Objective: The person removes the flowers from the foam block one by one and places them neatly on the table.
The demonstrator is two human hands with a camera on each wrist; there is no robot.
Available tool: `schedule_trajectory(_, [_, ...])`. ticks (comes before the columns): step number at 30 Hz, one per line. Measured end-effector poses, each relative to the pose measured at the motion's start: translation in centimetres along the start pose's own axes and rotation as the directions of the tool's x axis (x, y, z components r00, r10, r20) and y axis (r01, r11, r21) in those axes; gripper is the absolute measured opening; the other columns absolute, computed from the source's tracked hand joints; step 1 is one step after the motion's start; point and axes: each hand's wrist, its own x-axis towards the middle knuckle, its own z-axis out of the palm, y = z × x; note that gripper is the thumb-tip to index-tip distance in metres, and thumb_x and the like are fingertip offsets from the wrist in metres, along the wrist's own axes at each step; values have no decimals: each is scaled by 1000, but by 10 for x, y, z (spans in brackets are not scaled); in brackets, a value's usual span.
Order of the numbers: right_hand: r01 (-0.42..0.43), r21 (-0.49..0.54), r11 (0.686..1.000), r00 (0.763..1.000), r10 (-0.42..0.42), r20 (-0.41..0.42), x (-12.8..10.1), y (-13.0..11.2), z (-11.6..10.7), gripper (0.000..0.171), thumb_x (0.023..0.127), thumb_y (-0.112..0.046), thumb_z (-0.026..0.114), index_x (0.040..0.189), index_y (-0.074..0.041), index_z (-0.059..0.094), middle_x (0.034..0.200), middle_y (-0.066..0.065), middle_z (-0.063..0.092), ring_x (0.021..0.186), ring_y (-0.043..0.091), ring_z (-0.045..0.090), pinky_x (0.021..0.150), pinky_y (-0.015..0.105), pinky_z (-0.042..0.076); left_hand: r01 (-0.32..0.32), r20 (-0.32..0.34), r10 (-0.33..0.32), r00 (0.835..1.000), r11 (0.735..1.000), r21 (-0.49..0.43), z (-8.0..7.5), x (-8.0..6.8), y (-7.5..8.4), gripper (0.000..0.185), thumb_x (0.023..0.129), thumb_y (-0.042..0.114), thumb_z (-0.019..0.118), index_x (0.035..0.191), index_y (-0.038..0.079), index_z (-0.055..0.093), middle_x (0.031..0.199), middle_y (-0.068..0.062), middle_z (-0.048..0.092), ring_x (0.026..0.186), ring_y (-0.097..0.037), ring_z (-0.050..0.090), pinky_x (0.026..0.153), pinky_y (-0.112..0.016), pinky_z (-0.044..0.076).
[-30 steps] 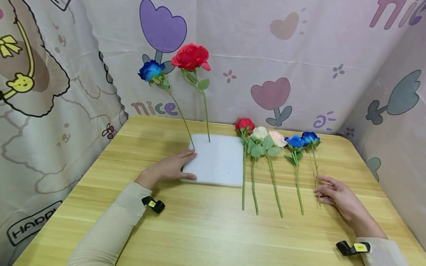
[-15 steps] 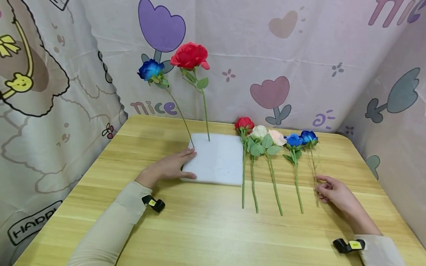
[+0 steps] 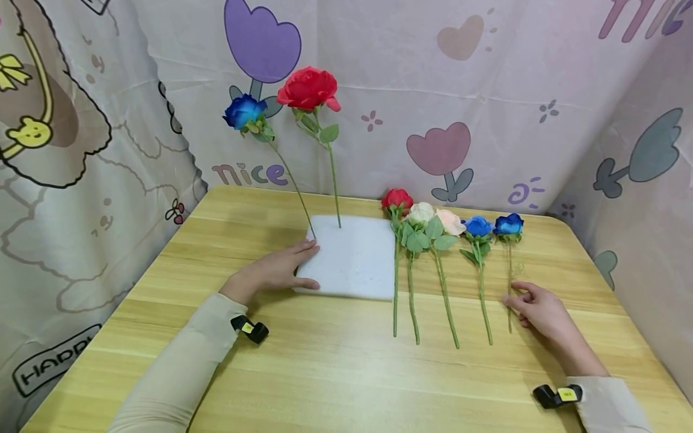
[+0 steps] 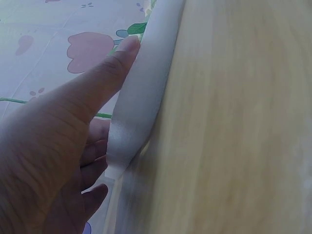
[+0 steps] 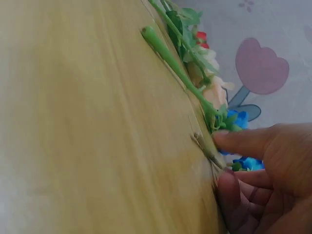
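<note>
Centrally on the wooden counter (image 3: 335, 373) lay a white foam block (image 3: 354, 261), with two roses already standing in its far edge: a blue rose (image 3: 245, 112) leaning toward 11 o'clock and a taller red rose (image 3: 307, 88) nearly upright. Their stems were pushed into the foam, which would explain why they stood unaided.

The left hand (image 3: 271, 272) lay at the block's 9 o'clock corner, fingers straight along the top and thumb along the near edge, its grip open and flat, apparently steadying the foam so it would not slide. The left wrist view showed the thumb (image 4: 105, 73) against the block's thin side.

At 3 o'clock from the block, five more roses lay flat in a row, heads toward the wall: red, cream, peach, blue, and a last blue one (image 3: 509, 225) farthest right. The right hand (image 3: 538, 311) rested at that last stem's lower part (image 3: 509, 300). Its fingers (image 5: 243, 141) were curled about the thin stem, the grip closing on it against the counter, probably because so fine a stem needs pinching to be lifted. The stem still lay on the wood.
</note>
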Motion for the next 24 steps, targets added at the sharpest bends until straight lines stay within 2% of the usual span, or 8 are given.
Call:
schedule_trajectory(2, [11, -20, 1000, 1000, -11, -2, 1, -1, 1, 64, 97, -29, 64, 140, 12, 40, 85, 9, 58, 60, 13, 53, 51, 26, 50, 2, -1, -2, 1000, 1000, 3, 0, 0, 0, 108, 80, 78, 53, 157, 9, 20, 163, -6, 13, 148, -25, 11, 118, -44, 19])
schedule_trajectory(6, [40, 30, 999, 999, -41, 31, 1, 0, -1, 56, 96, -12, 62, 139, 15, 38, 85, 10, 57, 59, 12, 51, 51, 25, 49, 0, -2, 0, 1000, 1000, 6, 0, 1, 0, 107, 80, 78, 53, 156, 9, 21, 163, -7, 14, 148, -26, 12, 118, -44, 19])
schedule_trajectory(9, [54, 51, 997, 997, -57, 54, 0, 0, -4, 56, 96, -8, 61, 139, 16, 37, 83, 10, 56, 59, 11, 50, 50, 25, 48, -2, -2, 2, 1000, 1000, 6, 0, 0, 0, 108, 80, 78, 53, 156, 9, 21, 163, -7, 14, 148, -26, 12, 118, -44, 20])
schedule_trajectory(13, [50, 50, 998, 997, -53, 64, 1, 0, -5, 57, 95, -10, 62, 139, 15, 36, 85, 10, 56, 60, 11, 51, 51, 25, 48, -1, -3, 1, 1000, 1000, 8, 0, 0, 0, 108, 80, 79, 52, 157, 9, 21, 163, -7, 13, 148, -25, 12, 118, -44, 20])
schedule_trajectory(18, [57, 16, 998, 998, -58, 28, 0, -3, -6, 61, 97, -18, 63, 141, 13, 35, 93, 15, 57, 65, 13, 55, 55, 26, 53, -1, -3, 1, 1000, 1000, 5, 1, 0, -1, 108, 79, 79, 53, 156, 9, 21, 163, -6, 13, 148, -25, 12, 118, -44, 19])
schedule_trajectory(24, [160, -54, 986, 987, -162, -18, 1, -20, -6, 58, 98, -24, 62, 141, 8, 40, 100, 17, 59, 70, 16, 60, 55, 28, 54, -1, -5, 1, 1000, 1000, 17, 0, 0, -1, 109, 79, 79, 51, 156, 9, 21, 163, -7, 13, 148, -25, 11, 118, -44, 19])
